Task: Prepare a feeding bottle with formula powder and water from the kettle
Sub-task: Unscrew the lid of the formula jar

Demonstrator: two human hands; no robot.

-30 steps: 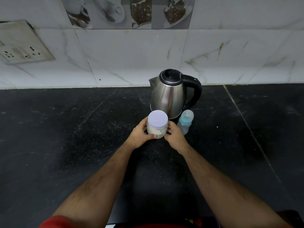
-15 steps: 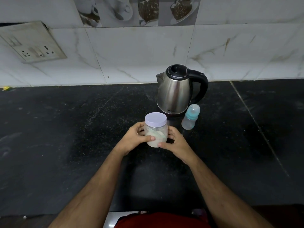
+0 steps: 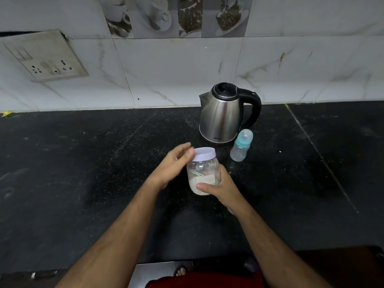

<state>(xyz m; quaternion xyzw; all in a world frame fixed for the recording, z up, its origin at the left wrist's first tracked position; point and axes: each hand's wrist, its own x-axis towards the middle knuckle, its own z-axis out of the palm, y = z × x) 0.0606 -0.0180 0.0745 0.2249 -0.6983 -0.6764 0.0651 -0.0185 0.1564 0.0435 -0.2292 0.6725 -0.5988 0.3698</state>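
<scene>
Near the middle of the frame, the right hand [image 3: 221, 189] grips a clear plastic jar [image 3: 204, 175], its thumb laid across the lower front of the jar and its fingers wrapped behind the right side. The jar stands upright, slightly above or on the black table [image 3: 83, 173]; I cannot tell whether its base touches. A pale lilac lid [image 3: 204, 155] sits on top of the jar, and off-white powder fills the lower part, with what looks like a scoop handle and a small label showing through the wall.

The left hand [image 3: 174, 165] is at the left side of the jar, fingers loosely extended and somewhat blurred, its fingertips [image 3: 187, 147] at the left edge of the lid. Whether they actually press on the lid or are just beside it is unclear; the hand does not curl round anything.

Behind the jar, toward the upper right of the centre, a stainless steel kettle [image 3: 221, 119] with a black handle and black lid stands on the table, its spout pointing to the left of the frame. Just beside the kettle's lower right stands a feeding bottle [image 3: 241, 146], upright, with a teal collar and a translucent cap; it is near the jar but apart from it.

The wall behind is tiled in white marble pattern, with a switch and socket plate [image 3: 44, 57] in the upper left of the frame and a band of tiles picturing cups and coffee beans [image 3: 176, 15] along the top. At the bottom edge, red clothing [image 3: 203, 280] shows between both bare forearms.
</scene>
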